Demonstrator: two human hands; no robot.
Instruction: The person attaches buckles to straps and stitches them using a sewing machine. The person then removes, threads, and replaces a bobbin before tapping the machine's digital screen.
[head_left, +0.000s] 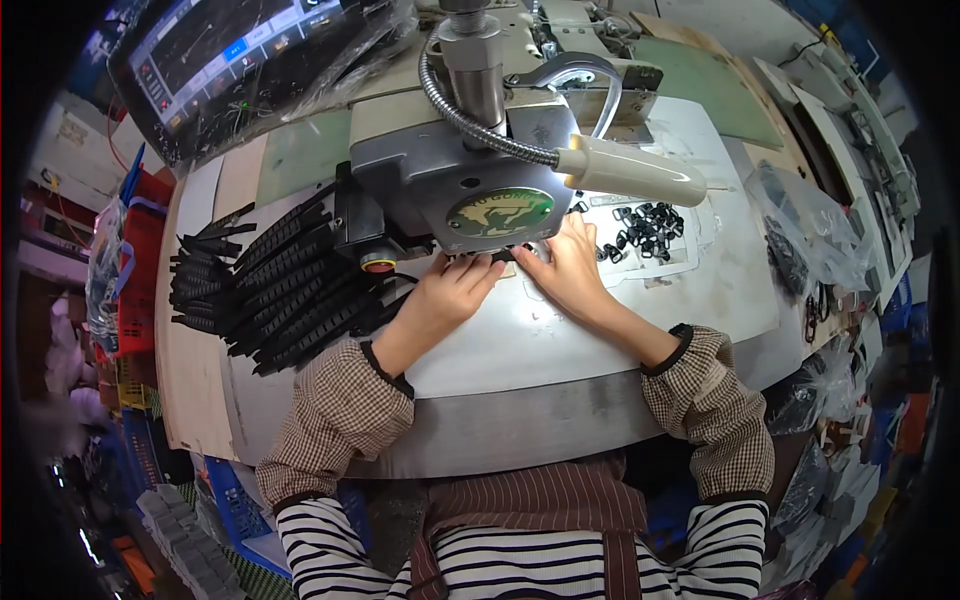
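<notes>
My left hand (452,293) is closed, its fingertips pinching a short black strap (503,256) just below the front of the sewing machine head (465,170). Close to it on the right, my right hand (572,268) has its thumb against the strap's other end. Its fingers curl round something partly hidden beneath the machine. To the left lies a fanned pile of black straps (285,285), one reaching toward my left wrist. Right of my right hand, many small black buckles (650,228) are scattered on the white work surface (600,350).
A cream lamp (640,172) on a flexible metal neck hangs over the buckles. A red and yellow button (378,266) sits at the machine's lower left. A plastic-wrapped screen (240,60) stands at the back left. Clear plastic bags (815,230) lie at the right edge.
</notes>
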